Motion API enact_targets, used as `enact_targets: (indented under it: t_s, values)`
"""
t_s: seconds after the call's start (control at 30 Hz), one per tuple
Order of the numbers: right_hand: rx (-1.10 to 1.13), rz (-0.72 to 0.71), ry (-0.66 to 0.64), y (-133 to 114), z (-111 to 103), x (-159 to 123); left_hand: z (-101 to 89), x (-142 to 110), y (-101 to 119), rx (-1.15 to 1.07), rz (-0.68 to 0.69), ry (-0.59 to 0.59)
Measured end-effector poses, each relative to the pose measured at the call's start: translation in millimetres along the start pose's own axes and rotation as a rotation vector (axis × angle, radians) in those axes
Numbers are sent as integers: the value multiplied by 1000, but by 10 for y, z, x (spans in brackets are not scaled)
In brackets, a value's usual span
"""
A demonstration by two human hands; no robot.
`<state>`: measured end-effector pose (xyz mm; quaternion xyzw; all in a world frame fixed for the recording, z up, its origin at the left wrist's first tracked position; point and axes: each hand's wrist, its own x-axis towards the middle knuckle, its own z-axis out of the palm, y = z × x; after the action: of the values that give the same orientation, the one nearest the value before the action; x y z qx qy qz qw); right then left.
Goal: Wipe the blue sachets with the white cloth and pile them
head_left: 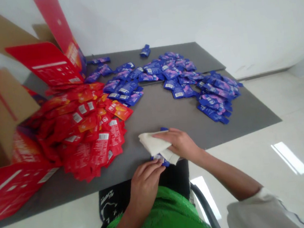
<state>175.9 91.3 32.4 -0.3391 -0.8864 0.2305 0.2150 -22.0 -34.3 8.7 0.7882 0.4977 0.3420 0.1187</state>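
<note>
My right hand (180,141) is closed on a folded cream cloth (153,142), which lies over a blue pouch (164,160) at the table's near edge. With bent fingers my left hand (146,181) grips the lower left end of that same pouch. The cloth hides the pouch's middle; a blue corner shows above it. To the left of both hands is a heap of red pouches (88,127) with orange prints and white labels. Beyond them, blue and purple pouches (150,71) lie in an arc across the table.
Two open red cartons, one at the back left (47,61) and one at the near left (5,189), flank the red heap. A denser pile of blue pouches (216,95) is on the right of the grey table (151,110). A white wall (212,15) stands behind.
</note>
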Motion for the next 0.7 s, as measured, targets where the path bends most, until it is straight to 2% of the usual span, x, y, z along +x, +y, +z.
enact_targets:
  t_s: [0.07, 0.13, 0.27, 0.37, 0.5, 0.6, 0.7]
  values:
    - [-111, 75, 6, 217, -121, 150, -18, 20, 18, -40, 1, -2]
    - [-171, 101, 62, 333, -259, 220, -43, 53, 40, -29, -7, -21]
    - [-117, 150, 347, 258, -430, 16, -72, 188, 84, 80, -57, -96]
    - [-39, 232, 521, 159, -408, -304, -10, 313, 99, 210, -80, -76]
    - [114, 382, 642, 192, -249, -646, 161, 423, 105, 349, -56, -76]
    - [280, 444, 687, 272, -156, -767, 243, 486, 123, 436, -72, -100]
    - [447, 448, 659, 317, -174, -820, 224, 581, 149, 520, -67, -148]
